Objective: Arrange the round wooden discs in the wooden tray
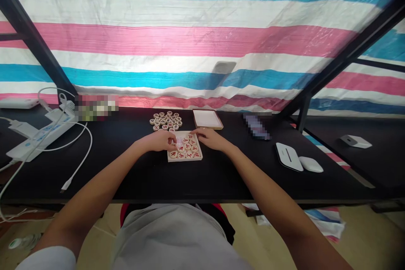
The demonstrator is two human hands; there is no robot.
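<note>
A small wooden box [184, 159] lies on the black table [158, 177] in front of me, holding several round wooden game pieces with red characters [186, 148]. My left hand [160, 140] rests at the box's upper left corner, fingers curled and pinched over a piece there. My right hand [209, 137] sits at the upper right corner, fingers bent down toward the pieces; what they hold is hidden. A loose pile of similar pieces [166, 120] lies just behind the box. The box lid [208, 119] lies to the right of the pile.
A white power strip [38, 137] with white cables [79, 164] sits at the left. Two white devices [288, 157] [311, 164] lie at the right, another [355, 141] on the neighbouring table. A striped tarp [202, 42] hangs behind. Black frame posts stand at both sides.
</note>
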